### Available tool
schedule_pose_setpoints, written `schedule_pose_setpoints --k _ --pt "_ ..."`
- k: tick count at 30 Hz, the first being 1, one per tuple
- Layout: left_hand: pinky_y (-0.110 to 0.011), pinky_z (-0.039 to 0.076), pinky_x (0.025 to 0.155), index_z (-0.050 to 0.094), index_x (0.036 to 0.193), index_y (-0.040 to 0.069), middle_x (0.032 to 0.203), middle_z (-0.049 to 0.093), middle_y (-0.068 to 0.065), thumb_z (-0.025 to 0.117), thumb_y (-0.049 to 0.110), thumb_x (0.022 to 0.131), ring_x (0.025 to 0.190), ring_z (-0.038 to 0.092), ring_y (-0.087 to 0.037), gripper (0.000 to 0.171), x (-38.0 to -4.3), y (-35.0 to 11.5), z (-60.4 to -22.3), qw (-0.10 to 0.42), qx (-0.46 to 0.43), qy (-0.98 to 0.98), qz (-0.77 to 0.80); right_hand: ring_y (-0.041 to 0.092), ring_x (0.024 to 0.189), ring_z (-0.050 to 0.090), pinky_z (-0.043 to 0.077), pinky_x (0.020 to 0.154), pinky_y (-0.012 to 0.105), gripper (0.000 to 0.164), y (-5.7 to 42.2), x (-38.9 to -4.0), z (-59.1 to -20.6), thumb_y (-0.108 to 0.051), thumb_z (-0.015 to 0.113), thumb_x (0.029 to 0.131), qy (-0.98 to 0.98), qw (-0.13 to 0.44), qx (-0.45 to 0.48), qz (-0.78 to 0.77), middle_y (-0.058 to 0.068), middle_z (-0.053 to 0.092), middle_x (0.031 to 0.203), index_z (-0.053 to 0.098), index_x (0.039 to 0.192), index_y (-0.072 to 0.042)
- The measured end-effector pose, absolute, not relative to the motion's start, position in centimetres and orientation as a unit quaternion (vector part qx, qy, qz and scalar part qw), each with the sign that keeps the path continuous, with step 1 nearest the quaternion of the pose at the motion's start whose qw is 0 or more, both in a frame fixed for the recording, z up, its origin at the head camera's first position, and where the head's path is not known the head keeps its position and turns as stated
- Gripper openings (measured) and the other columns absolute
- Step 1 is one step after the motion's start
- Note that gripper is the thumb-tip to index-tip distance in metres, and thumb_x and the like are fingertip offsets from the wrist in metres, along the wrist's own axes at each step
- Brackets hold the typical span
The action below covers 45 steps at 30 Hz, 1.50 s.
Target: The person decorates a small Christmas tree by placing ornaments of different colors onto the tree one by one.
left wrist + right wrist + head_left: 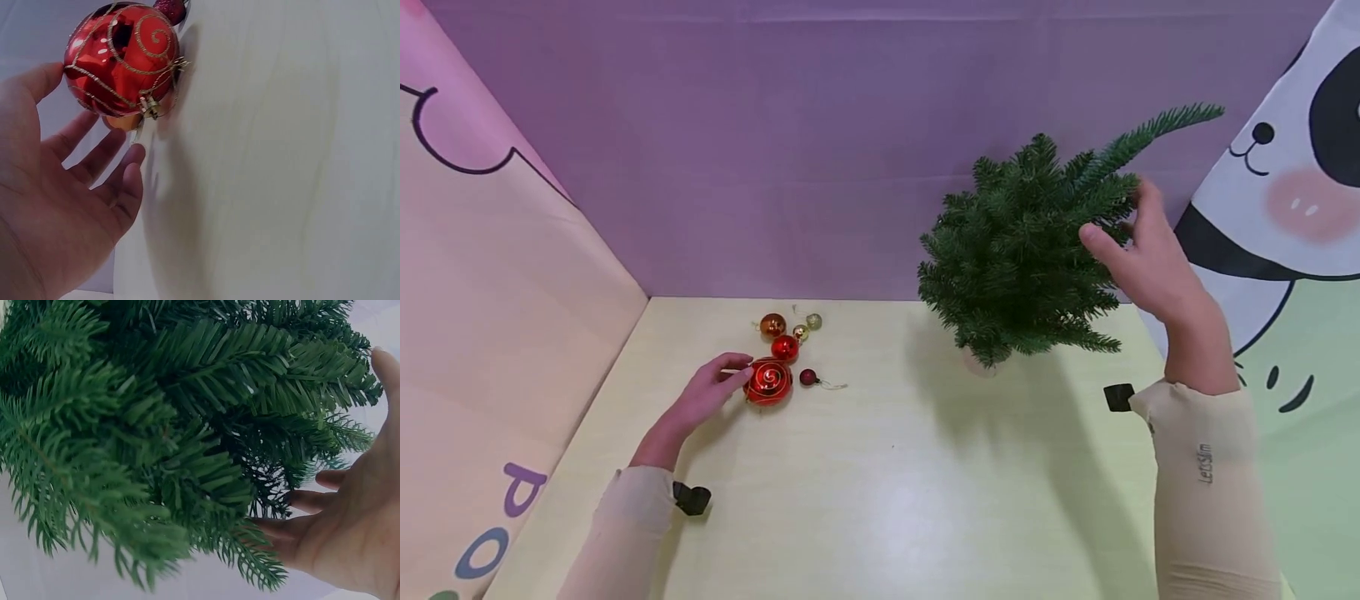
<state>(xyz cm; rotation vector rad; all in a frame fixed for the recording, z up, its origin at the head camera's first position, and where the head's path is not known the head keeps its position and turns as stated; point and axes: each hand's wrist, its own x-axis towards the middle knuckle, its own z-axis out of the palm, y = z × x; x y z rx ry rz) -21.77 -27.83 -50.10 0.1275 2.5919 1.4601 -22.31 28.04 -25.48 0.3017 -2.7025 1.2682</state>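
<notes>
Where the cream sleeves (pixel 1206 500) end, each bare wrist carries a small black device (pixel 691 498). The left hand (pixel 709 393) is spread loosely and grips nothing; its fingertips lie against or just beside the large red bauble (pixel 767 382), contact being hard to judge. That glossy sphere rests on the pale table (pixel 880 500), its gold glitter spiral facing up; the left wrist view shows more plainly its gold cap and knotted cord. Right of the left hand, past this ball, lies a small dark red bauble (pixel 808 377), its cord trailing away rightward. Farther beyond the left fingertips cluster a shiny red bauble (pixel 785 348), an amber bauble (pixel 772 326), a tiny gold bauble (pixel 801 333) and a pale gold bauble (pixel 814 321).

Just left of the right hand (pixel 1150 262) is the bushy artificial tree (pixel 1022 250). From its pale foot (pixel 979 364), its long axis in the head view runs up and rightward; one long sprig points past the fingers, though true uprightness I cannot tell. The right hand, thumb apart, clasps nothing; its wrist view reveals fingertips among flat, strip-like needles, mostly hidden from above. Behind both hands hangs purple cloth (pixel 775 167).
</notes>
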Motion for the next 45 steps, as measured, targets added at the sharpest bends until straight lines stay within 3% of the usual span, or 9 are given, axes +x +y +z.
schedule_pose_setpoints --k 6,11,19,34,45 --pt "-0.052 0.043 0.094 0.045 0.137 -0.004 0.134 0.046 -0.025 0.049 0.034 0.103 0.118 0.049 -0.042 0.051 -22.0 -27.3 -50.7 0.073 0.046 0.859 0.504 0.045 0.143 0.003 0.009 0.109 0.065 0.083 28.4 -22.8 -25.5 -0.049 0.037 0.100 -0.890 0.034 0.083 0.447 0.013 -0.016 0.159 -0.016 0.153 -0.013" --pt "-0.052 0.043 0.094 0.045 0.137 -0.003 0.135 0.045 -0.024 0.046 0.040 0.103 0.120 0.047 -0.040 0.055 -22.8 -27.7 -51.2 0.074 0.044 0.856 0.509 0.037 0.145 -0.004 0.006 0.111 0.062 0.082 27.7 -23.7 -25.1 -0.052 0.040 0.099 -0.874 0.040 0.044 0.482 0.009 -0.014 0.161 -0.008 0.156 -0.018" --pt "-0.051 0.042 0.095 0.046 0.135 -0.003 0.134 0.046 -0.024 0.045 0.040 0.103 0.118 0.048 -0.039 0.054 -23.0 -28.2 -51.6 0.080 0.044 0.854 0.512 0.034 0.144 -0.012 0.004 0.111 0.061 0.081 27.1 -24.2 -25.2 -0.051 0.039 0.100 -0.881 0.009 0.055 0.470 0.007 -0.021 0.159 -0.017 0.153 -0.027" --pt "-0.051 0.046 0.089 0.041 0.141 -0.003 0.136 0.044 -0.024 0.045 0.034 0.104 0.115 0.050 -0.038 0.052 -24.3 -28.7 -50.0 0.072 0.076 0.859 0.502 0.030 0.143 -0.019 0.001 0.110 0.063 0.082 26.9 -23.8 -25.4 -0.050 0.039 0.100 -0.874 0.001 0.041 0.485 0.004 -0.025 0.158 -0.020 0.153 -0.027" --pt "-0.048 0.047 0.089 0.049 0.135 -0.001 0.129 0.052 -0.022 0.050 0.039 0.101 0.113 0.052 -0.039 0.052 -26.2 -28.8 -48.4 0.073 0.079 0.895 0.432 0.023 0.142 -0.024 -0.004 0.111 0.060 0.081 26.7 -23.5 -25.3 -0.046 0.039 0.101 -0.872 0.012 0.053 0.487 0.003 -0.025 0.158 -0.020 0.152 -0.024"
